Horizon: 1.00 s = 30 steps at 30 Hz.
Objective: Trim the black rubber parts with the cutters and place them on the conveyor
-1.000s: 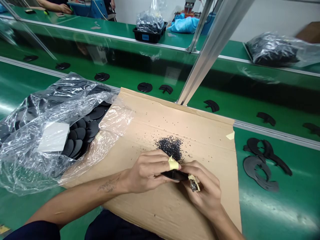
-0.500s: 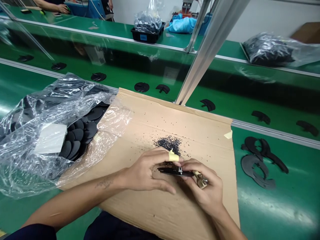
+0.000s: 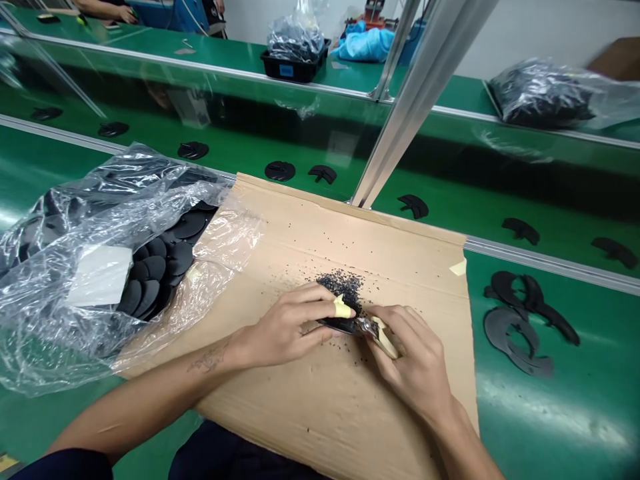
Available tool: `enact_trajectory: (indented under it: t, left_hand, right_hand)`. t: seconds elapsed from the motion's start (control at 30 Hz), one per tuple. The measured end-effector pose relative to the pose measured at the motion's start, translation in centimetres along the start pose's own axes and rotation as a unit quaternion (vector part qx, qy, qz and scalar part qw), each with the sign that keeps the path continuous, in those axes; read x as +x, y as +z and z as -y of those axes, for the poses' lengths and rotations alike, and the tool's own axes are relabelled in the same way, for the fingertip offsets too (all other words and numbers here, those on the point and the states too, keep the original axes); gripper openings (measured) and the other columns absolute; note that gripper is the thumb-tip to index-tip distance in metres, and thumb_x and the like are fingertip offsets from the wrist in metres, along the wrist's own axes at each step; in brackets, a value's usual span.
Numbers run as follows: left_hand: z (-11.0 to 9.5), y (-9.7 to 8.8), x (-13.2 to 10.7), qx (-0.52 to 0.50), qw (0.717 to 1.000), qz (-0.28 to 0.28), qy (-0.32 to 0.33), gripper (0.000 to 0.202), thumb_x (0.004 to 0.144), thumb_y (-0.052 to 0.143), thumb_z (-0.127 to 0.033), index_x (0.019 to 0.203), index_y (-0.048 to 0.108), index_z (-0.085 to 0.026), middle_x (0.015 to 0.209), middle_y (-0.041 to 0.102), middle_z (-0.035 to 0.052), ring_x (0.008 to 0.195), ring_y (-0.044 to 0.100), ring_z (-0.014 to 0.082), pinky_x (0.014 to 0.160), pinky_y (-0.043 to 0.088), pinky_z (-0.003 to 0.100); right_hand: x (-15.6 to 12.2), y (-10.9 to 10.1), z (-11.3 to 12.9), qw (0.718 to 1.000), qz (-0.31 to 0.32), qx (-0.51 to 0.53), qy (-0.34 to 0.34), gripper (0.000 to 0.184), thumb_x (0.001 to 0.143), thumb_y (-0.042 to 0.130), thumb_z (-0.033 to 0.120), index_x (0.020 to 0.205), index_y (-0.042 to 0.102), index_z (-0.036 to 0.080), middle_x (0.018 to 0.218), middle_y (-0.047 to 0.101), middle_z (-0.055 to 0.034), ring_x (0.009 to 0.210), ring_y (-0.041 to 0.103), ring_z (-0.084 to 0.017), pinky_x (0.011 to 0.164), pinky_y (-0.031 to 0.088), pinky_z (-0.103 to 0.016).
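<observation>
My left hand (image 3: 293,325), with yellow tape round a finger, grips a thin black round plastic part (image 3: 341,325) between thumb and fingers. In my right hand (image 3: 417,357) is a pair of nippers (image 3: 385,339) with cream-coloured handles. The metal jaws touch the right edge of the black part; whether they are closed on it I cannot tell. Just beyond my fingers lies a heap of small black plastic bits (image 3: 345,281), scattered over the cardboard sheet (image 3: 300,413) under both hands.
A clear plastic bag (image 3: 100,213) of black discs (image 3: 155,268) lies open at the left. Curved black pieces (image 3: 510,332) rest on the green table at the right. Beyond an aluminium post (image 3: 405,113), several black parts lie along a green belt. A co-worker's arm (image 3: 103,9) shows far left.
My left thumb has closed onto the black part, which has shifted slightly left and up. The nippers have come round to its right edge, and their metal jaws now show.
</observation>
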State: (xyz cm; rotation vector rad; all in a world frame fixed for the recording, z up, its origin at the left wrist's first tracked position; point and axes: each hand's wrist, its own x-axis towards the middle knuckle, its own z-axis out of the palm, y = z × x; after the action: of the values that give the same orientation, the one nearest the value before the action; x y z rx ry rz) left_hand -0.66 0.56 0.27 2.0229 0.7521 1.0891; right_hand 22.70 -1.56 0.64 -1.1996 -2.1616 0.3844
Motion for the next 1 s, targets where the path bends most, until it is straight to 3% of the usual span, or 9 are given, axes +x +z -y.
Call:
enact_trajectory:
  t: [0.53, 0.8, 1.0]
  left_hand:
    - [0.3, 0.35, -0.37, -0.045, 0.999, 0.023, -0.007, 0.021, 0.094, 0.067, -0.02, 0.113, 0.069, -0.014, 0.097, 0.067, 0.0093, 0.089, 0.062, 0.0173, 0.075, 0.053, 0.03]
    - [0.21, 0.53, -0.28, -0.002, 1.0, 0.018, -0.013, 0.02, 0.094, 0.063, -0.018, 0.114, 0.067, -0.015, 0.097, 0.067, 0.0082, 0.089, 0.062, 0.0176, 0.077, 0.053, 0.031]
    - [0.11, 0.23, -0.36, 0.038, 0.998, 0.041, 0.006, 0.026, 0.094, 0.06, -0.017, 0.12, 0.064, -0.016, 0.094, 0.063, 0.006, 0.083, 0.058, 0.0157, 0.072, 0.05, 0.029]
  right_hand:
    - [-0.17, -0.3, 0.37, 0.991, -0.029, -0.124, -0.048, 0.014, 0.095, 0.056, 0.016, 0.099, 0.069, 0.017, 0.07, 0.066, -0.0042, 0.061, 0.055, -0.016, 0.058, 0.042, -0.03]
    - [-0.31, -0.07, 0.36, 0.999, -0.027, -0.03, -0.022, 0.016, 0.093, 0.053, 0.01, 0.097, 0.066, 0.018, 0.072, 0.066, -0.0024, 0.062, 0.06, -0.014, 0.058, 0.044, -0.027]
    - [0.01, 0.07, -0.27, 0.983, -0.04, -0.177, -0.021, 0.015, 0.095, 0.052, 0.016, 0.096, 0.066, 0.019, 0.067, 0.059, -0.0024, 0.062, 0.051, -0.017, 0.059, 0.036, -0.03]
